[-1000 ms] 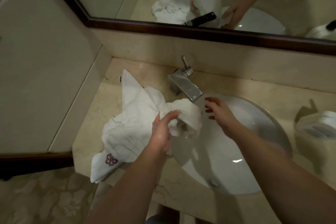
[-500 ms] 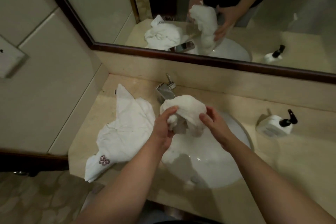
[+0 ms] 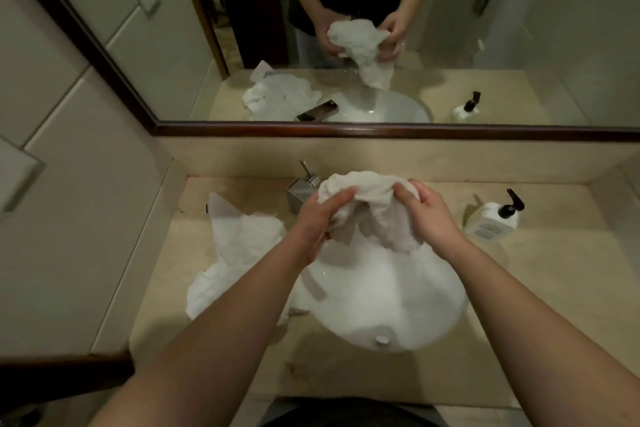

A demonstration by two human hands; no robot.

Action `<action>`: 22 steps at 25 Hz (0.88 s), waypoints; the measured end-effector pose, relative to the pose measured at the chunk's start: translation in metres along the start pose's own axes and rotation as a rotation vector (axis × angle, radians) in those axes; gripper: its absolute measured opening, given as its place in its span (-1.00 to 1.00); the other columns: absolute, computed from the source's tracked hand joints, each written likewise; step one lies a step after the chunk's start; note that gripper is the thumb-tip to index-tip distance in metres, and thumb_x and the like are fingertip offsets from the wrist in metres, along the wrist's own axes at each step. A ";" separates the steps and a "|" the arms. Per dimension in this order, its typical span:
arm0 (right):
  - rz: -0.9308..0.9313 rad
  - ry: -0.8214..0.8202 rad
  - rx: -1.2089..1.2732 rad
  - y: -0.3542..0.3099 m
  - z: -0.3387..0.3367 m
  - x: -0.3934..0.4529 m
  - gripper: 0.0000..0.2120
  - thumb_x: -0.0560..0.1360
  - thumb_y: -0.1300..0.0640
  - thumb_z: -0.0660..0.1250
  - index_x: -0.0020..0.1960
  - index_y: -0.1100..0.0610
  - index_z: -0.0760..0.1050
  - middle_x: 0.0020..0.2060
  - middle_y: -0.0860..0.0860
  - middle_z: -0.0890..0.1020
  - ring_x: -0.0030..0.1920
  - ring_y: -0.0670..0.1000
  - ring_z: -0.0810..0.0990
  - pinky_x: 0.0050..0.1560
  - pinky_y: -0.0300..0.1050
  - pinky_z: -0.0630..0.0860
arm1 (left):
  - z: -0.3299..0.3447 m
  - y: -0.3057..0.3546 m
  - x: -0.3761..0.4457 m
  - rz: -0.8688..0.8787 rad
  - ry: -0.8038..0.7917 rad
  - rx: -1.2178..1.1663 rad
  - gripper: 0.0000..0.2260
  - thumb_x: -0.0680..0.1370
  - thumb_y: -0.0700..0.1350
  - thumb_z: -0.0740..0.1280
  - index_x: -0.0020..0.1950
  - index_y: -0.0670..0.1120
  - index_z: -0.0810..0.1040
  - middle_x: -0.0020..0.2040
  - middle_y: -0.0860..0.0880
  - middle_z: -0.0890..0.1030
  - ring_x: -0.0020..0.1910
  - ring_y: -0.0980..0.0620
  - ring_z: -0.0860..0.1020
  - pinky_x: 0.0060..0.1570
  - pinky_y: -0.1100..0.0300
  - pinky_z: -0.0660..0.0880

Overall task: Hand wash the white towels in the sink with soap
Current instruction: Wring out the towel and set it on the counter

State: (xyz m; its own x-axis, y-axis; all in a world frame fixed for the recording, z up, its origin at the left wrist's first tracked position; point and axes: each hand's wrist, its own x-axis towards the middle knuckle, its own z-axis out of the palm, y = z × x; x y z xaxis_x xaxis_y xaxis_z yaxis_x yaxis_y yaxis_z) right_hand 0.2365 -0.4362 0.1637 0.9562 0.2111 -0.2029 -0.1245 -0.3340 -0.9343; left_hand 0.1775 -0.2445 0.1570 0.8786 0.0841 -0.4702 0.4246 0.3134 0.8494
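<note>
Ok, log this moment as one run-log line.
left hand: grips towel | right hand: grips towel | towel: bunched above sink | second towel: on counter

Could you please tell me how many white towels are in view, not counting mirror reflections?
2: one bunched towel gripped over the sink, one crumpled towel lying on the counter left of it.

A beige stone counter fills the near and right part of the scene, with a low upstand of the same stone along its far edge. Above the upstand hangs a wide mirror in a dark wooden frame; it reflects a dark doorway and pale walls. The left wall is clad in large cream panels with thin joints, and a pale plate is fixed to it. The light is dim and warm. A dark skirting runs along the near left.
</note>
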 end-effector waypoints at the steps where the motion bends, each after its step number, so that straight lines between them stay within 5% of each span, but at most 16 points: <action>1: -0.025 0.026 -0.019 -0.004 0.002 -0.002 -0.72 0.61 0.01 0.27 -0.07 0.23 0.51 -0.18 0.18 0.63 -0.20 -0.03 0.56 -0.17 -0.13 0.45 | -0.006 0.004 0.000 0.008 -0.002 0.045 -0.42 0.31 0.17 0.53 0.29 0.03 0.56 0.16 -0.02 0.68 0.14 -0.06 0.64 0.09 0.01 0.57; 7: -0.099 0.109 -0.147 -0.034 0.012 -0.016 -0.78 0.62 0.00 0.26 -0.03 0.16 0.52 -0.22 -0.04 0.58 -0.25 -0.12 0.52 -0.30 -0.35 0.42 | -0.045 0.027 0.011 0.161 -0.053 0.464 -0.65 0.47 0.11 0.50 0.20 0.06 0.57 0.11 0.06 0.66 0.06 0.07 0.63 0.00 0.16 0.60; 12: -0.075 0.164 -0.034 -0.053 0.021 -0.019 -0.78 0.61 0.02 0.29 0.03 0.18 0.58 -0.15 0.00 0.66 -0.22 -0.13 0.61 -0.24 -0.31 0.51 | -0.046 0.034 0.020 0.383 0.015 0.809 -0.68 0.50 0.20 0.43 0.15 0.05 0.58 0.13 0.04 0.58 0.10 0.07 0.56 0.08 0.16 0.50; 14: -0.058 0.154 -0.023 -0.055 0.027 -0.018 -0.76 0.60 0.01 0.31 0.01 0.19 0.58 -0.19 0.03 0.66 -0.25 -0.11 0.63 -0.23 -0.23 0.54 | -0.034 0.033 0.009 0.492 0.060 0.772 -0.77 0.52 0.13 0.43 -0.01 0.00 0.58 0.00 0.02 0.56 -0.07 0.11 0.51 -0.03 0.17 0.46; 17: 0.014 0.223 0.123 -0.048 0.029 -0.019 -0.73 0.59 0.00 0.32 -0.03 0.22 0.59 -0.26 0.06 0.65 -0.28 -0.04 0.63 -0.21 -0.10 0.54 | -0.014 0.021 -0.007 0.371 -0.095 0.798 -0.71 0.50 0.18 0.43 -0.10 -0.04 0.58 -0.18 0.05 0.62 -0.25 0.17 0.52 -0.17 0.18 0.48; 22: 0.128 0.294 0.325 -0.033 0.015 -0.022 -0.76 0.59 -0.01 0.31 -0.03 0.16 0.59 -0.19 0.08 0.71 -0.16 0.04 0.70 -0.10 -0.05 0.61 | 0.015 0.004 -0.001 -0.010 -0.100 0.460 -0.62 0.47 0.10 0.50 0.12 -0.07 0.48 0.05 -0.08 0.62 -0.07 0.03 0.61 0.11 0.02 0.58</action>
State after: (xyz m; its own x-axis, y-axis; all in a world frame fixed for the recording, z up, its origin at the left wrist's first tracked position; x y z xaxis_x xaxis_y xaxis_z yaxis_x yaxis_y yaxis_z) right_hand 0.2157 -0.4161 0.1949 0.9564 -0.0990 -0.2747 -0.2784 -0.0245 -0.9602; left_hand 0.1814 -0.2575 0.1650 0.8812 -0.0152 -0.4724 0.4659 -0.1399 0.8737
